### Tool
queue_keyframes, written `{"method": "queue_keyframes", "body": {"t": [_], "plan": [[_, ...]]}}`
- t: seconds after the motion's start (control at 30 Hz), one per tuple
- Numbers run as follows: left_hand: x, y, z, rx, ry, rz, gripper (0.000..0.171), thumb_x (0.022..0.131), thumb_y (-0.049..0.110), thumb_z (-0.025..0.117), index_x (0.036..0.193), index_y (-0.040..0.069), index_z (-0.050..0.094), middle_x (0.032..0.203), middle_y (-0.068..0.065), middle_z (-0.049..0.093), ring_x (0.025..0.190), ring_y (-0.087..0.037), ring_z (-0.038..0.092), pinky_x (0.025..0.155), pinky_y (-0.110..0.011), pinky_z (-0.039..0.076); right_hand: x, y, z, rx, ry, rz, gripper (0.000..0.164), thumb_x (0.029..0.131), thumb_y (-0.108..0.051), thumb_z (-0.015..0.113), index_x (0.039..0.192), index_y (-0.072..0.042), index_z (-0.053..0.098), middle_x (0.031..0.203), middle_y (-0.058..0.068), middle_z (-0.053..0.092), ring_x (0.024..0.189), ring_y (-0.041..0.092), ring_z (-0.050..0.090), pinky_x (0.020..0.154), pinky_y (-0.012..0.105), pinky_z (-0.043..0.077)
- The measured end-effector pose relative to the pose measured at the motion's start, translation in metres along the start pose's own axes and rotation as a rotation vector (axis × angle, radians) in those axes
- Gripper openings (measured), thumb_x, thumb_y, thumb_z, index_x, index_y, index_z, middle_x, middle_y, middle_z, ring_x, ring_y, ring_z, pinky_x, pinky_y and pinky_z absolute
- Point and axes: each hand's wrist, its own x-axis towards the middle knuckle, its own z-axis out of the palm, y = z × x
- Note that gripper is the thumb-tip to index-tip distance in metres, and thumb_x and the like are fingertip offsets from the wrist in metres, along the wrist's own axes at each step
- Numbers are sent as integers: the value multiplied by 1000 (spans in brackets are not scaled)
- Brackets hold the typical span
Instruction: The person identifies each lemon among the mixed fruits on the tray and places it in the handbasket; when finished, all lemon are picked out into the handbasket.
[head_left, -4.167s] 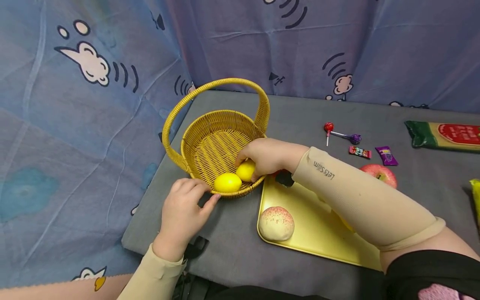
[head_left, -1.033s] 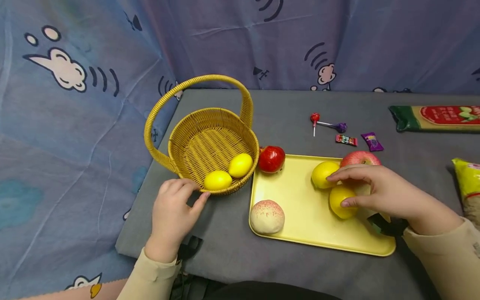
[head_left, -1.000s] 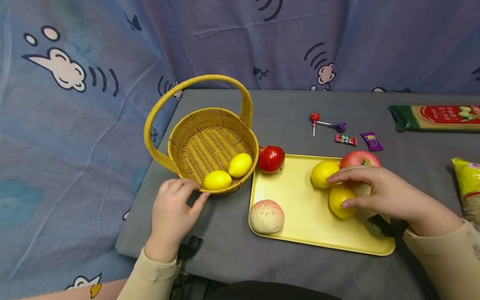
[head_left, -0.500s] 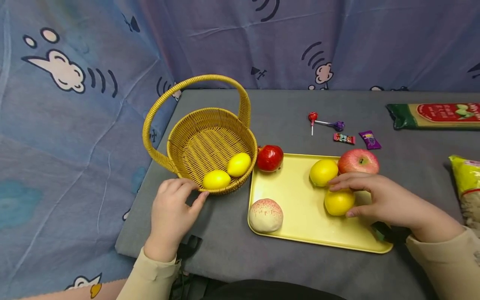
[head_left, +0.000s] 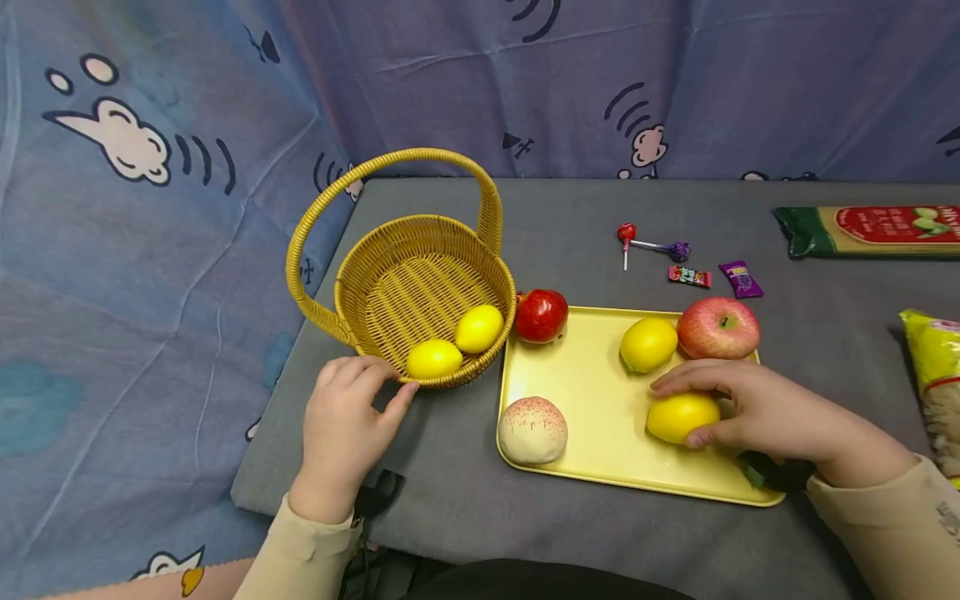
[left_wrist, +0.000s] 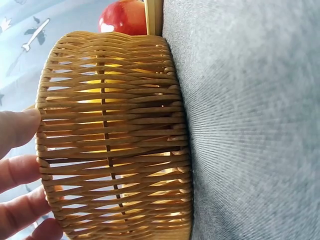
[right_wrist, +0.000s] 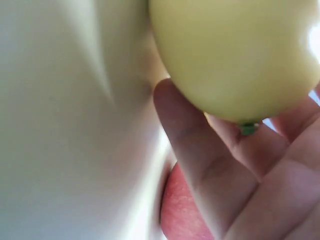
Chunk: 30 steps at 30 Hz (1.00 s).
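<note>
In the head view my left hand [head_left: 351,433] pinches the near rim of a yellow wicker basket [head_left: 386,275] with a tall handle. The left wrist view has its thumb and fingers [left_wrist: 17,172] at that rim. Two lemons, one [head_left: 434,359] beside the other [head_left: 480,328], lie inside near the front. My right hand [head_left: 757,412] grips another lemon [head_left: 678,417] on the yellow tray [head_left: 600,433], thumb on the near side and fingers over the far side. That lemon [right_wrist: 235,55], its green tip toward the palm, fills the top of the right wrist view.
A further lemon [head_left: 648,344] and an apple [head_left: 718,328] sit behind the right hand. A pomegranate [head_left: 541,316] and a peach [head_left: 532,431] are at the tray's left. Beyond lie lollipops [head_left: 660,247], wrapped sweets [head_left: 740,279], a green-and-red packet [head_left: 877,232] and a yellow bag [head_left: 930,358].
The right hand has gone from the basket, where a second lemon now lies, to the tray. There it has turned a lemon and shifted it slightly nearer. The left hand stays at the rim.
</note>
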Motion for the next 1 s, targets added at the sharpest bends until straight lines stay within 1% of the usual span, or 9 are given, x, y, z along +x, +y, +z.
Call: {"method": "queue_keyframes", "body": {"t": [0.1,0.2,0.27,0.4,0.47,0.6,0.7,0.87,1.0], "plan": [[0,0,0,-7,6,-4,27,82,32,87,95,12,74,99,-8,71,100,-33,62,94,-45,51,2,-1,0,-12,-18,30,44,77,-35,87,117,-32,72,123,-15,66,109,0,56,91,9,43],[0,0,0,-9,10,-2,27,81,31,87,95,12,74,99,-8,71,99,-33,62,94,-46,51,5,-3,-1,-23,-33,56,42,77,-37,87,115,-35,71,122,-16,65,108,1,57,90,13,45],[0,-1,0,-8,10,0,27,81,31,88,94,12,74,99,-8,71,99,-33,62,94,-46,51,6,-6,-3,-25,-37,65,42,76,-38,87,115,-37,71,123,-16,64,109,1,56,91,12,44],[0,-1,1,-5,5,1,27,82,33,87,95,12,74,99,-8,71,99,-33,62,93,-45,51,12,-14,-7,-27,-25,49,43,76,-39,88,115,-38,71,123,-17,64,111,1,54,94,9,39],[0,-1,0,-4,4,2,27,82,33,87,95,12,74,99,-8,71,99,-33,62,94,-45,51,16,-18,-10,-30,-14,21,44,75,-38,88,115,-37,71,121,-19,65,110,2,55,94,9,39],[0,-1,0,-4,1,3,27,83,33,86,95,13,74,99,-8,71,99,-32,62,94,-45,51,26,-26,-15,-53,-5,-33,45,75,-38,88,117,-35,71,119,-20,67,110,1,57,93,9,43],[0,-2,0,-5,-1,2,27,83,34,85,95,13,74,99,-7,71,99,-32,62,95,-44,51,34,-31,-19,-59,2,-78,46,75,-36,88,117,-34,71,122,-17,67,113,0,57,94,8,43],[0,-1,0,1,2,1,27,83,34,85,94,13,74,98,-7,71,99,-31,63,95,-44,52,52,-42,-22,-21,18,-179,48,73,-26,91,117,-29,72,121,-8,69,116,1,58,95,8,45],[1,-1,-1,7,7,3,27,82,35,86,94,13,74,98,-6,72,99,-30,64,95,-43,53,65,-53,-24,-37,34,-233,48,73,-24,91,118,-28,73,121,-9,69,115,2,59,94,10,46]]}}
